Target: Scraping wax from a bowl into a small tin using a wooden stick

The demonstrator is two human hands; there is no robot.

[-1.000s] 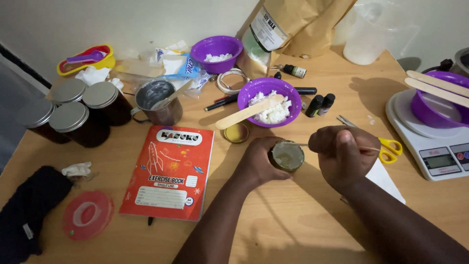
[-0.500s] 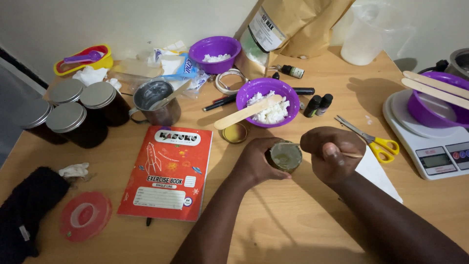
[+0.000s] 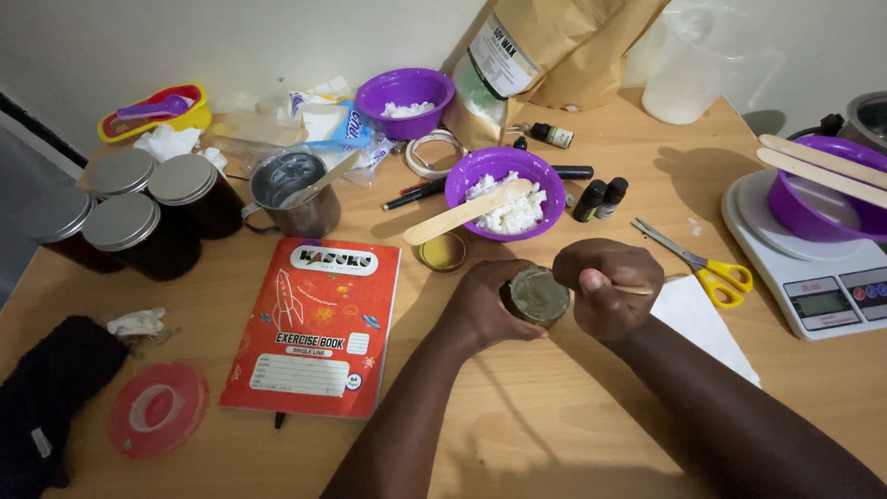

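Head cam: left hand [image 3: 488,310] grip wraps small tin [image 3: 536,296] on tabletop [image 3: 554,434]; right hand [image 3: 612,288] grip pinches thin stick [image 3: 636,290], fist just beside tin.

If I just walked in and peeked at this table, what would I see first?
Right in the middle, the left hand grips a small round tin while the right hand holds a thin wooden stick beside it. Just behind them sits a bright purple bowl of white flakes with a flat wooden stirrer lying across it. To the left, a red exercise book lies flat on the wooden table.
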